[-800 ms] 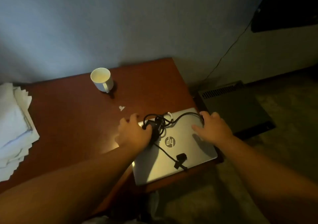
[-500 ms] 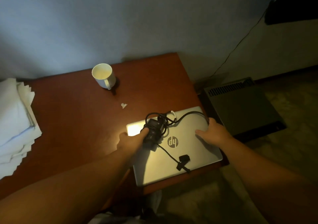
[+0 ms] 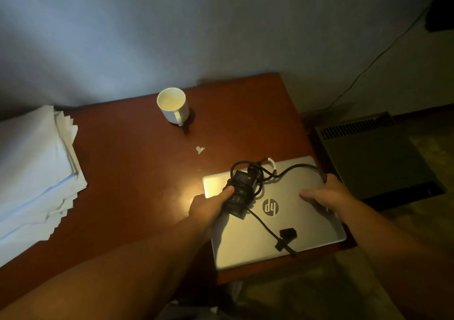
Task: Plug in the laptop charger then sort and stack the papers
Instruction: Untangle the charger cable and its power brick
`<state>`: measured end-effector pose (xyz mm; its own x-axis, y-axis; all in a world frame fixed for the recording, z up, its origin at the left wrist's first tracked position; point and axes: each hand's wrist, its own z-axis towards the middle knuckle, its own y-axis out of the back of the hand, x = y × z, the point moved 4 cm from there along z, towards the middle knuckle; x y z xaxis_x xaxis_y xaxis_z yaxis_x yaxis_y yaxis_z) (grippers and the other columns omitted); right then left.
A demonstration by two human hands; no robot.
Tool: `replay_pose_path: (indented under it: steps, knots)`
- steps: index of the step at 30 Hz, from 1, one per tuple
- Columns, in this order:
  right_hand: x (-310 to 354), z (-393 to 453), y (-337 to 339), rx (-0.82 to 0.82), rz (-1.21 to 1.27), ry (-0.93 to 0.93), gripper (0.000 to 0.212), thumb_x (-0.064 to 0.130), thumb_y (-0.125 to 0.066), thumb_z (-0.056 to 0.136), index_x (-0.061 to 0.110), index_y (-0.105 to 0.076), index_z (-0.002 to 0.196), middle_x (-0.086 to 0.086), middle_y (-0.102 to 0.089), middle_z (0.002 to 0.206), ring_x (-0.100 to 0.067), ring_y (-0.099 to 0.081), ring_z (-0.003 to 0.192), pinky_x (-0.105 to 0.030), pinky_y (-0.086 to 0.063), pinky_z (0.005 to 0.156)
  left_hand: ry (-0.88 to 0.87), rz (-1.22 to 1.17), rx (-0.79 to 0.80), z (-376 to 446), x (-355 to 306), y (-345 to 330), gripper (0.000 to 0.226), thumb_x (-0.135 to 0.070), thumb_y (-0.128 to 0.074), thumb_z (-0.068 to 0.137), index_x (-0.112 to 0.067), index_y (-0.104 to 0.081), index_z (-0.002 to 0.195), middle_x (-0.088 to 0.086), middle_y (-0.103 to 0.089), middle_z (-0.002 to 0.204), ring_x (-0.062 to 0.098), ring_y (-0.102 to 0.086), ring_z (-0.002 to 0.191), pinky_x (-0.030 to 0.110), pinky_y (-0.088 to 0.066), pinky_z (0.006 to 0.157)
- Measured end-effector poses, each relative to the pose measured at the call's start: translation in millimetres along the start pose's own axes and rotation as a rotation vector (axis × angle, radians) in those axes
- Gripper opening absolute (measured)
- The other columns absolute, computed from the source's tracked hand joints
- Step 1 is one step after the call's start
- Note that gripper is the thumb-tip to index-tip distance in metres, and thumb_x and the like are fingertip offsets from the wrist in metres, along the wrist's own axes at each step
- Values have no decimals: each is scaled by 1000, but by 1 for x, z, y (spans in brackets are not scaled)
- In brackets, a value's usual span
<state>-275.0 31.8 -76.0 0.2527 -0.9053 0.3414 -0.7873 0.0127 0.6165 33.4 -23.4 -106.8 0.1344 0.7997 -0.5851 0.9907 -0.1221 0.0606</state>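
Note:
A closed silver laptop [image 3: 302,231] lies at the front right corner of the brown table [image 3: 137,172]. On its lid sits the black charger brick [image 3: 242,191] with its cable bundled around it. My left hand [image 3: 208,206] grips the near end of the brick, thumb on top. The cable trails across the lid to a black plug [image 3: 288,234] near the front edge. My right hand [image 3: 324,194] rests on the lid's right side, thumb flat, fingers at the edge where another loop of cable ends. A messy stack of white papers [image 3: 36,167] lies at the table's left.
A white mug [image 3: 173,105] stands at the back of the table. A small white paper scrap [image 3: 200,149] lies between the mug and the laptop. A grey vented box [image 3: 373,157] sits on the floor to the right, and a thin wire [image 3: 368,66] runs up the wall.
My left hand has slid off the lid's far side to the brick's near end and now grips it. My right hand has shifted to the laptop's right edge.

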Motion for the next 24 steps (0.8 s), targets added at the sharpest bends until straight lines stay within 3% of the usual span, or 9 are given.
replay_pose_path:
  steps: [4, 7, 8, 14, 17, 19, 21, 24]
  knots:
    - [5, -10, -3, -20, 9, 5, 82, 22, -84, 73, 14, -39, 141, -16, -50, 135, -41, -50, 121, -55, -48, 97, 34, -20, 33, -4, -3, 5, 68, -52, -89, 60, -3, -74, 104, 10, -77, 98, 26, -70, 101, 41, -53, 98]
    - [12, -17, -7, -30, 13, 21, 84, 21, -84, 73, 15, -37, 143, -16, -49, 138, -43, -48, 124, -58, -45, 100, 7, -15, 34, 6, 7, 15, 100, -73, -90, 30, -8, -74, 104, 7, -77, 97, 25, -71, 101, 45, -52, 99]
    - [16, -19, -9, -27, 12, 26, 85, 21, -84, 73, 15, -37, 143, -16, -48, 138, -43, -48, 124, -59, -45, 100, -12, -17, 34, 12, 9, 20, 99, -74, -89, 29, -9, -75, 103, 6, -78, 95, 25, -71, 100, 46, -52, 98]
    - [48, -38, -41, 57, 25, 31, 80, 20, -83, 74, 17, -38, 139, -16, -52, 131, -41, -51, 117, -58, -48, 96, -38, -53, -60, 5, -9, 70, 82, -70, -87, 37, -13, -70, 93, 7, -76, 91, 26, -72, 94, 48, -56, 93]
    - [75, -49, -67, 97, 23, 60, 79, 17, -82, 75, 15, -37, 141, -16, -51, 133, -41, -50, 120, -57, -48, 97, -86, -48, -153, 0, -26, 106, 54, -53, -90, 61, -17, -56, 84, 8, -69, 93, 28, -68, 95, 48, -56, 92]
    - [93, -57, -86, 116, 14, 77, 81, 17, -81, 75, 15, -36, 142, -16, -50, 134, -41, -50, 121, -56, -48, 97, -102, -70, -194, -2, -36, 129, 43, -41, -86, 75, -13, -54, 84, 6, -63, 87, 21, -65, 83, 32, -58, 80]
    - [113, -66, -107, 136, 4, 96, 80, 18, -81, 75, 15, -36, 141, -14, -52, 131, -39, -52, 117, -53, -49, 93, -125, -97, -171, -10, -46, 149, 31, -20, -74, 89, -13, -48, 74, 1, -55, 76, 10, -54, 66, 11, -48, 57]
    - [140, -78, -135, 169, -10, 114, 78, 18, -80, 77, 14, -36, 141, -14, -52, 130, -37, -52, 115, -48, -49, 87, -111, -111, -150, -26, -64, 182, 21, -15, -70, 91, -13, -57, 76, 6, -63, 78, 8, -62, 57, 12, -46, 50]
